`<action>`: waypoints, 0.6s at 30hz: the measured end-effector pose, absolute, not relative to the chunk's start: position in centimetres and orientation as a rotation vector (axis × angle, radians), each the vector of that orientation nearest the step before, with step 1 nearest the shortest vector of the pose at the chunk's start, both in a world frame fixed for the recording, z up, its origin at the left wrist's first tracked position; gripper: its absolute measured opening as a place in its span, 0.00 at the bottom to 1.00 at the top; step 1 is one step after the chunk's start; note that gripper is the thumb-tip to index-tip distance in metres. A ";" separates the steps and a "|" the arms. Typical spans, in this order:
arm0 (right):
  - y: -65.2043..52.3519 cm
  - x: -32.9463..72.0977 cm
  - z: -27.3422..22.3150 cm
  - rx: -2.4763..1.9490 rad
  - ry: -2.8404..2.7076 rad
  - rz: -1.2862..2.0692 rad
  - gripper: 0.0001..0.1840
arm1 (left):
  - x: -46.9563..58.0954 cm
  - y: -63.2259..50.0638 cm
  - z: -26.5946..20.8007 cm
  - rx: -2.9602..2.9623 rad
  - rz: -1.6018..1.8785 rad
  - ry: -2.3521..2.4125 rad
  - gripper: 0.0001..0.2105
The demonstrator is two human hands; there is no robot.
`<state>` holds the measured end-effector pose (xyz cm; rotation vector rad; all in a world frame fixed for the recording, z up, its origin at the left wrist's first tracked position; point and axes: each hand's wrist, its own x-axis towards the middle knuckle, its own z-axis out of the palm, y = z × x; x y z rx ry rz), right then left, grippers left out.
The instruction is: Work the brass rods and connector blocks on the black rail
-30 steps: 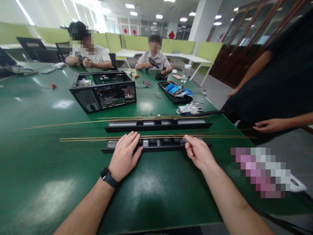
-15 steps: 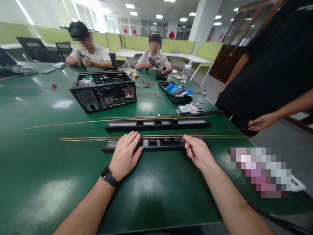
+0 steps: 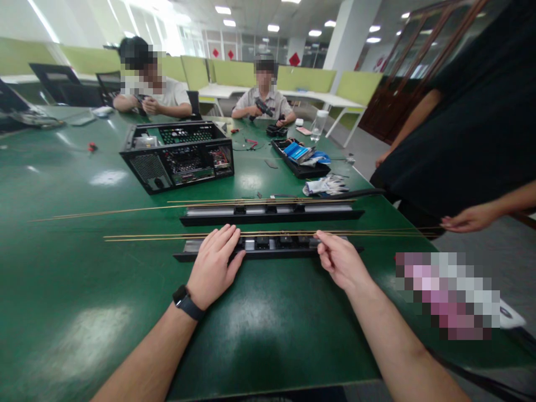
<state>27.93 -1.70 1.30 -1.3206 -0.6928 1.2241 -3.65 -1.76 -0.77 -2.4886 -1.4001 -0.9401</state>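
My left hand (image 3: 214,267) lies flat with fingers stretched over the near black rail (image 3: 280,254) and the thin brass-coloured rods (image 3: 146,238) along its top. At the rail's right part, my right hand (image 3: 341,261) pinches at these rods; exactly how many it grips I cannot tell. Beyond the table's right edge, a co-worker's hand (image 3: 471,218) holds the right end of a rod. Between my hands, dark blocks and a silvery strip show in the rail. Just behind it is a similar far rail (image 3: 272,216) with more rods (image 3: 113,211) along it.
An open computer case (image 3: 184,167) stands at the back left of the green table (image 3: 84,290). Behind the far rail are work gloves (image 3: 324,185) and a black tray (image 3: 307,169) with blue items. Two people sit opposite; one holds a drill (image 3: 263,107). A power strip (image 3: 511,314) lies right.
The co-worker's hand has moved right, away from the table, with a rod in it. One rod's left end, left of my left hand before, no longer shows there. My hands have barely moved.
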 end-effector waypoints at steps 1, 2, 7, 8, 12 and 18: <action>-1.7 28.0 1.3 -1.324 -0.697 1.224 0.23 | -3.6 -1.8 -0.7 -2.489 -0.940 -1.401 0.25; -1.7 28.0 1.3 -1.327 -0.701 1.224 0.23 | -3.6 -1.8 -0.7 -2.491 -0.939 -1.402 0.25; -1.7 27.9 1.3 -1.338 -0.714 1.213 0.25 | -3.6 -1.8 -0.7 -2.493 -0.943 -1.407 0.25; -1.7 27.9 1.3 -1.338 -0.719 1.213 0.25 | -3.6 -1.8 -0.7 -2.493 -0.946 -1.408 0.25; -1.6 27.9 1.2 -1.341 -0.723 1.216 0.26 | -3.6 -1.8 -0.7 -2.492 -0.947 -1.416 0.25; -1.6 28.0 1.2 -1.339 -0.698 1.229 0.24 | -3.6 -1.8 -0.7 -2.489 -0.932 -1.409 0.25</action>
